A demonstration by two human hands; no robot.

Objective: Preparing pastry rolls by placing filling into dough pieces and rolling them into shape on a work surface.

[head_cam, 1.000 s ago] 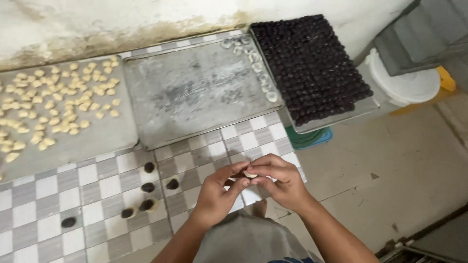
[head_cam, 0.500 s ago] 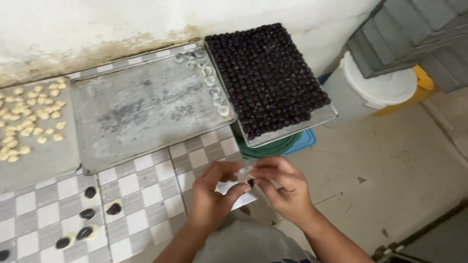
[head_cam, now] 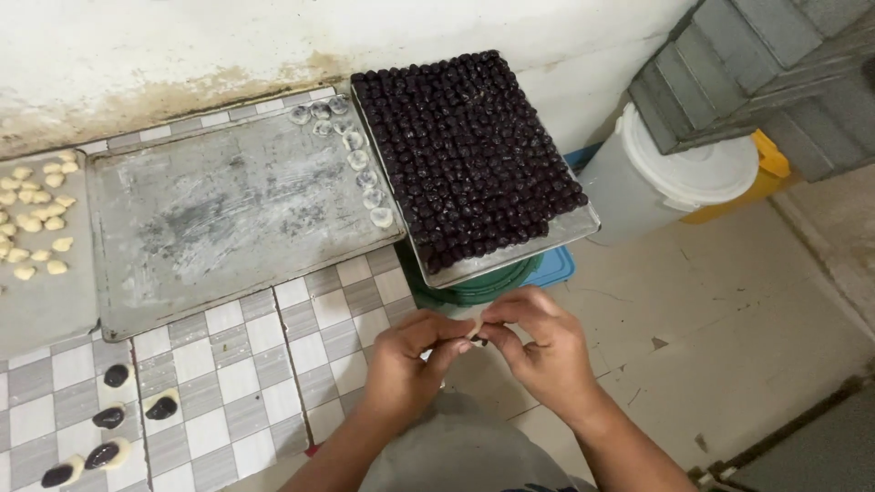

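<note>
Checkered tile table (head_cam: 228, 364) fills the lower left, grey and white squares, stained white wall (head_cam: 273, 46) behind it. Concrete floor (head_cam: 729, 319) on the right.

Big empty metal tray (head_cam: 219, 219) lies flat on the table, dusted with flour, a short curved row of pale wrapped dumplings (head_cam: 360, 164) along its right edge. Just to its right, a second tray (head_cam: 510, 260) packed with rows of dark filling balls (head_cam: 465, 146); it overhangs the table edge and sits over a green bucket (head_cam: 474, 290) with something blue beside it. A third tray (head_cam: 46, 310) at the far left, cut by the frame, carries small cream dough pieces (head_cam: 32, 223).

White lidded bucket (head_cam: 674, 182) stands on the floor right of the dark-ball tray, yellow object (head_cam: 770, 164) behind it, grey steps (head_cam: 766, 64) above.

Lower left of the table: a few dough pieces topped with dark filling (head_cam: 114, 415), loose on the tiles, well apart from the hands.

Left hand (head_cam: 406, 364) and right hand (head_cam: 547, 351) meet at centre bottom, over the table edge, fingertips pressed together. Both pinch one small dough piece (head_cam: 474, 335) between them, a dark speck of filling showing at its lower side. Piece mostly hidden by fingers; shape cannot be told. Grey clothing (head_cam: 465, 456) below the wrists.
</note>
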